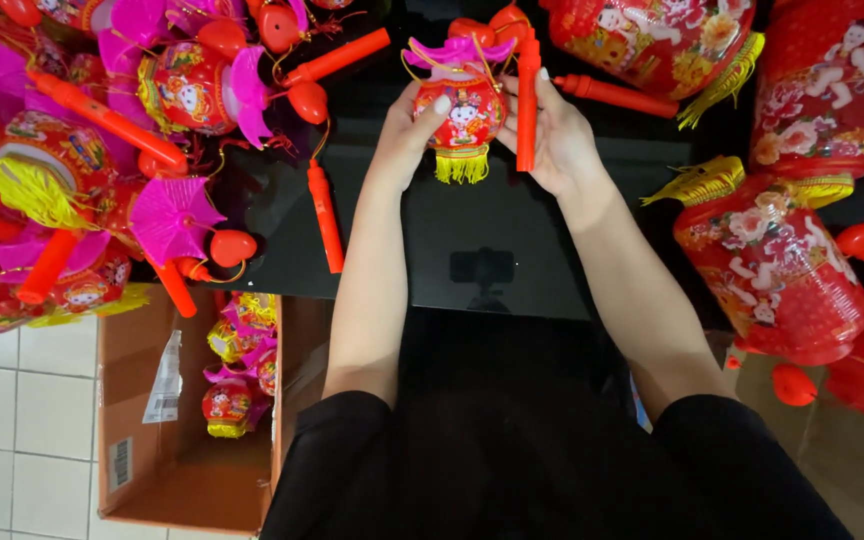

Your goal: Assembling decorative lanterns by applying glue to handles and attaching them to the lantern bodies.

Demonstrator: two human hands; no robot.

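Both my hands hold one small red toy lantern over the black table. It has a pink frilled top, a cartoon picture on its body and a yellow fringe below. My left hand grips its left side with the thumb on the front. My right hand cups the right side and also holds the lantern's red stick handle upright.
A heap of similar small lanterns with red handles covers the table's left. Large red flowered lanterns crowd the right. An open cardboard box with a few small lanterns stands on the tiled floor at lower left.
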